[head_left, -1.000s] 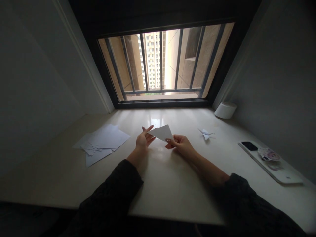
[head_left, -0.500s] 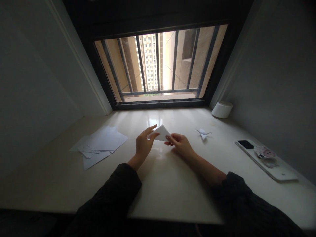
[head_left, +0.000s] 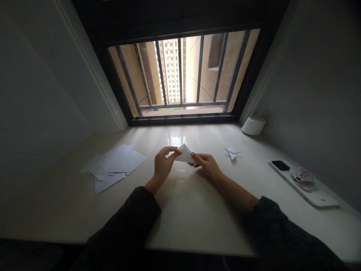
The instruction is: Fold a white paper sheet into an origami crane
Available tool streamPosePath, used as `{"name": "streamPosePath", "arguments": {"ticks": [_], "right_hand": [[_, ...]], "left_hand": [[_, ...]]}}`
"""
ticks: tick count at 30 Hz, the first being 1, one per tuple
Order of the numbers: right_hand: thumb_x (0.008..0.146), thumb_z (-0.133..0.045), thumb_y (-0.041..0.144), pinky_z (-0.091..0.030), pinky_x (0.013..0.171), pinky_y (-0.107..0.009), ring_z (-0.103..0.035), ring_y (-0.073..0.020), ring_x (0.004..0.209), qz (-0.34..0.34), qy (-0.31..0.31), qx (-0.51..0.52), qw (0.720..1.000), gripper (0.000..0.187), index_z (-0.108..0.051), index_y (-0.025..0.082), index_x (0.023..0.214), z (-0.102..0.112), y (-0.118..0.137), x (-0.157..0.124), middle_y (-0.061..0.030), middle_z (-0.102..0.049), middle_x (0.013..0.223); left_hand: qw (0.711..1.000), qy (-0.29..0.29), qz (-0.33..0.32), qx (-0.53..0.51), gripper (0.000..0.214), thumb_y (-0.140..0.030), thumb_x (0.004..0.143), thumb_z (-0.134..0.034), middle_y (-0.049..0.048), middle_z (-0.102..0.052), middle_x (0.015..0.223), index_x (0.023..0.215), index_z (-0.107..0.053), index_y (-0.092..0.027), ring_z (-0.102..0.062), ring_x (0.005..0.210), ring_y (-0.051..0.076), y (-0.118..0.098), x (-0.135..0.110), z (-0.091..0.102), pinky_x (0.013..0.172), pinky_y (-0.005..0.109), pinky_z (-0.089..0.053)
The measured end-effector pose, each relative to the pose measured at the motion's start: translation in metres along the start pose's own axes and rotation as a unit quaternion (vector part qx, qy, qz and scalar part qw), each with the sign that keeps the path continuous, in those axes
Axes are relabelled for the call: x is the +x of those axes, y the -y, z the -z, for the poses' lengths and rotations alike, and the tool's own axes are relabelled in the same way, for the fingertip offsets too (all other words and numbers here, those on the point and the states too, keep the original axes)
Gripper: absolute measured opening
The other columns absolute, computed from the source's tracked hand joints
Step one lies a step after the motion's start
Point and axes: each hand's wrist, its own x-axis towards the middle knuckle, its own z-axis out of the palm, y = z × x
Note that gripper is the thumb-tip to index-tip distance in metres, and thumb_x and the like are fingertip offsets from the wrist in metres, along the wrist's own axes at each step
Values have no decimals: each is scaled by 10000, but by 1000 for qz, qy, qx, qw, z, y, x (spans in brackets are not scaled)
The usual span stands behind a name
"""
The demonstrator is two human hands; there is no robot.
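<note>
Folded paper (head_left: 185, 155): peak pointing toward the window (head_left: 193, 75), long axis running left to right, over the tabletop (head_left: 194, 214)
Left hand (head_left: 163, 162): fingers pinching its left side
Right hand (head_left: 207, 163): fingers pinching its right corner

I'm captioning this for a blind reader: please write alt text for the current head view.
A left hand and right hand hold folded white paper at a pale counter before a barred window. Loose sheets lie to the left; a paper crane and phone lie to the right.
</note>
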Motion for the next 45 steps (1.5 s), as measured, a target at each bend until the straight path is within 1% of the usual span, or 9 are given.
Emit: {"name": "streamPosePath", "arguments": {"ticks": [7, 12, 17, 22, 25, 30, 38, 42, 45], "right_hand": [[712, -619, 570, -526, 611, -299, -668, -200, 667, -44, -16, 53, 998, 459, -715, 136, 828, 6, -5, 4, -74, -701, 701], [653, -689, 544, -578, 621, -338, -677, -207, 628, -32, -85, 99, 991, 411, -697, 151, 775, 11, -11, 10, -62, -699, 746], [625, -740, 457, -587, 709, -358, -678, -201, 693, -26, -126, 126, 984, 334, -698, 159, 771, 17, -12, 14, -42, -703, 767], [638, -733, 393, -571, 720, -365, -687, -207, 648, -43, -127, 139, 981, 273, -673, 150, 747, 16, -10, 12, -64, -708, 705], [652, -707, 350, -568, 690, -347, -685, -205, 647, -67, -122, 151, 979, 205, -648, 159, 697, 14, -9, 12, -87, -719, 709], [668, -676, 353, -555, 690, -338, -679, -200, 655, -95, -85, 162, 979, 195, -620, 167, 679, 12, -3, 10, -101, -722, 737], [618, -709, 354, -548, 712, -368, -695, -193, 683, -13, -40, 160, 986, 575, -439, 308, 1123, 2, 3, 5, -1, -666, 952], [721, -616, 443, -533, 730, -350, -692, -226, 801, -8, 31, 157, 987, 378, -578, 241, 1038, -1, 11, 1, -52, -651, 1025], [769, -561, 499, -519, 762, -366, -665, -252, 906, 2, 73, 139, 988, 418, -642, 189, 1038, -2, 14, -3, -92, -662, 1041]], "left_hand": [[995, 27, -87, 30, 39, -264, 746, -666, 34, -676, 940, 726, -692, -243, -597, 934, 205, -2, 1, 3, 878, 373, -440], [992, 26, -114, 50, 22, -257, 695, -719, 35, -648, 1044, 694, -697, -257, -540, 1043, 218, -5, -1, 4, 943, 417, -396], [998, 22, -10, -52, 72, -272, 701, -701, 75, -553, 1259, 724, -676, -208, -468, 1197, 246, 7, 3, 2, 1016, 444, -320], [954, 72, 127, -261, 185, -336, 722, -666, 72, -682, 971, 736, -592, -167, -595, 999, 205, 16, 4, -5, 945, 385, -390], [948, 65, 135, -281, 219, -346, 696, -688, 18, -666, 773, 706, -556, -171, -611, 822, 163, 14, 3, -8, 885, 361, -430], [932, 60, 148, -325, 253, -355, 682, -701, 8, -652, 764, 689, -529, -170, -614, 804, 147, 10, 3, -6, 907, 371, -440], [903, -28, 211, -374, 266, -364, 704, -682, 36, -657, 798, 760, -538, -147, -654, 825, 173, 12, 4, -7, 899, 402, -465], [898, -53, 233, -370, 261, -348, 707, -687, 37, -657, 800, 772, -544, -139, -659, 806, 160, 12, 3, -8, 903, 386, -468], [893, -60, 252, -368, 255, -348, 720, -678, 51, -664, 828, 782, -540, -142, -663, 805, 164, 11, 2, -9, 893, 389, -476]]}}
